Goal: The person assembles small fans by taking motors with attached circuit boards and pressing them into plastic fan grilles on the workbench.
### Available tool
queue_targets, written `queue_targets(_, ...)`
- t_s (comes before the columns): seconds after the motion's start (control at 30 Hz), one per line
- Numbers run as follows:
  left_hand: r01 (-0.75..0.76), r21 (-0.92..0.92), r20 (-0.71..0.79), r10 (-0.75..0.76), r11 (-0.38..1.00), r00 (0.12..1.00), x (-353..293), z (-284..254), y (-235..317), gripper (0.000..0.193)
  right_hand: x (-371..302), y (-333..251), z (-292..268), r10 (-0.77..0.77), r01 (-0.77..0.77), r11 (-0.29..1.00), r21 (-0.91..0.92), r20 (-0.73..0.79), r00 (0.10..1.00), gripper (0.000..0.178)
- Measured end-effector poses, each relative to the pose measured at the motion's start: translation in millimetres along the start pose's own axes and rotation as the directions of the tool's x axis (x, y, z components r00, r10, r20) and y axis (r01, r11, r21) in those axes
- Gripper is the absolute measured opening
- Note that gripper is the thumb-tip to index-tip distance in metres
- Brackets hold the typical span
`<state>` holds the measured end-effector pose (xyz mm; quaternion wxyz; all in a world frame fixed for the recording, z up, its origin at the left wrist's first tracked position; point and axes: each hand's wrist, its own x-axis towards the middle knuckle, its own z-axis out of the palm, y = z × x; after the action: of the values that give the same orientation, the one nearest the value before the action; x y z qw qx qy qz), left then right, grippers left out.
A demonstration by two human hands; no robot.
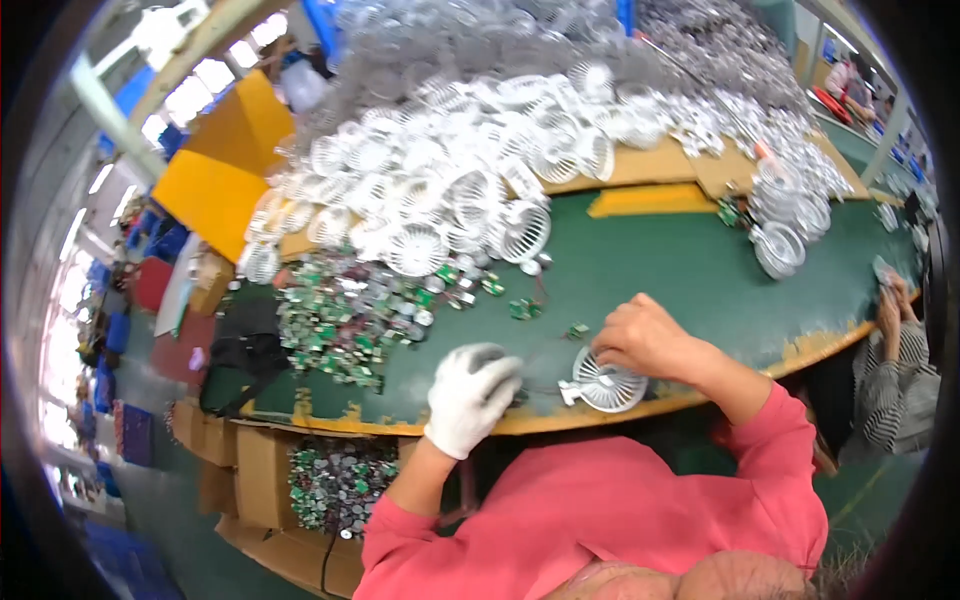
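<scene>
The right hand [640, 335] is bare, its fingers curled downward against the upper rim of a round white fan part [610, 390], which lies just below it by the near edge of the bench [650, 265]; whether the fingertips grip anything is hidden. The left hand [472, 395], in a white glove with a dark grey patch, is half curled to the left of that part and apart from it; blur leaves unclear whether it holds something.

Around the hands the bench is crowded. Beyond and left of the left hand spreads a pile of small green circuit boards [340, 320], with a black bag [245, 345] farther left. One little board [577, 330] sits just left of the right hand. Ahead of both hands a broad heap of white grilles [430, 190] blocks the far side, and greyish clear parts [450, 60] rise behind it. Well off to the right of the right hand are clear round cups [778, 250] and a co-worker's hands [890, 305].

The fan part is hard, glossy plastic with thin radiating ribs and a short tab pointing toward the left hand. The glove looks like soft knit; the green bench top is smooth, its curved rim chipped to yellow-brown
</scene>
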<state>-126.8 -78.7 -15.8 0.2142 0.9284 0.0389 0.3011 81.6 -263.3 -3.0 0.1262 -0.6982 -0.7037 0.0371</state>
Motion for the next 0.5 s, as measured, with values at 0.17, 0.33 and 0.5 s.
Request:
queue_targets(0.17, 0.017, 0.166, 0.326, -0.071, 0.986, 0.943, -25, 4, -27, 0.043, 47, 54, 11, 0.173, -0.156, 0.984, 0.081, -0.293, 0.94, 0.028)
queue_targets(0.33, 0.036, 0.171, 0.438, -0.109, 0.985, 0.892, -22, 9, -22, 0.042, 106, 100, 33, 0.277, -0.199, 0.907, 0.371, -0.168, 0.946, 0.036)
queue_targets(0.5, -0.05, 0.153, 0.481, -0.031, 0.987, 0.876, -2, 17, -36, 0.032, 147, 121, 59, 0.304, -0.238, 0.909, 0.343, -0.153, 0.94, 0.027)
